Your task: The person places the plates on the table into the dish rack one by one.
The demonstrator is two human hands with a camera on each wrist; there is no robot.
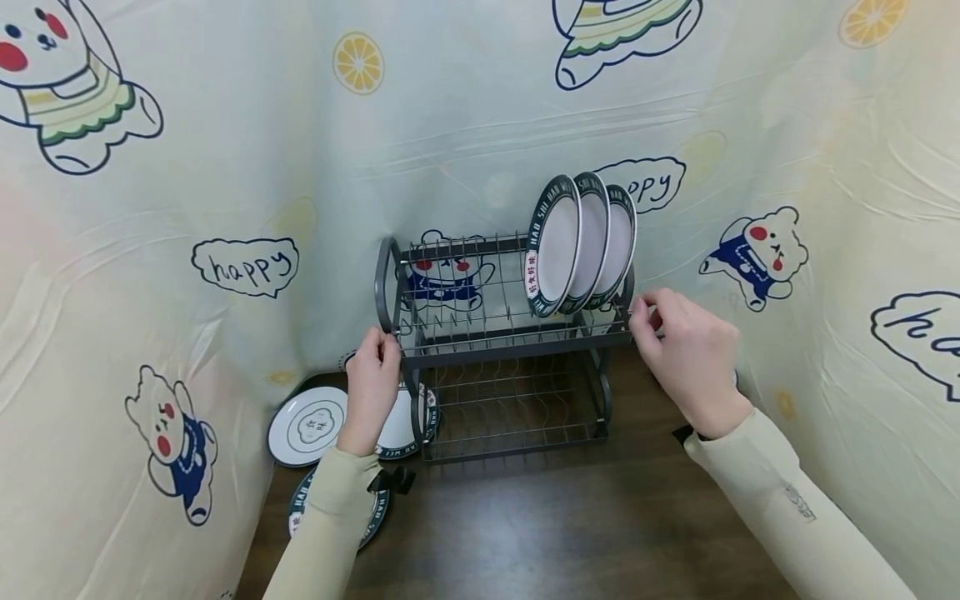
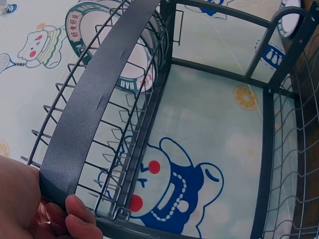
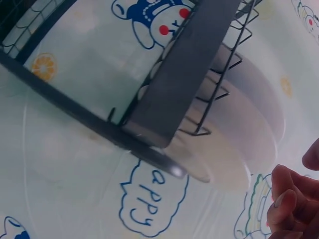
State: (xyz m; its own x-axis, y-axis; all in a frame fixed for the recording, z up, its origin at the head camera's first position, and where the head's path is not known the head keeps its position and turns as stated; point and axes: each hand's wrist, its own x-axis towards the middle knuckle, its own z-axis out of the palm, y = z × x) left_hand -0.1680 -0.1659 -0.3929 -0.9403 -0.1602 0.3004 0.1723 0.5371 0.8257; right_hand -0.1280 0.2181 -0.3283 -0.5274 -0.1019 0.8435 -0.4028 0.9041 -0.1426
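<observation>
Walls round the table are hung w/ pale cloth (image 1: pixel 480 125), cartoon bears & "happy" bubbles all over; tabletop (image 1: pixel 540 525) itself is dark wood. From where I'm standing, the two-tier metal rack (image 1: pixel 510 351) is mid-table, near the back cloth, facing the person.

Three plates (image 1: pixel 592 242) w/ dark green lettered rims are up on edge, side by side at the R end of the top tier, tilted a bit. Prob. there b/c the wires keep them apart & stop them rolling. More crockery is flat on the wood to the L: a white plate (image 1: pixel 303 429), a green-rimmed plate (image 1: pixel 397 429) by the rack's L foot, partly hidden, & another plate (image 1: pixel 377 511) partly under the L forearm. Flat = steadier, I'd guess.

L hand (image 1: pixel 369 387) is clamped on the top tier's front L corner, fingers curled round the end of the flat front bar, prob. to steady the frame.

R hand (image 1: pixel 690 358) is by the R end, nothing in it: fingers loosely bent, thumb & index slightly apart. Side-on it looks just off the metal, not touching.
</observation>
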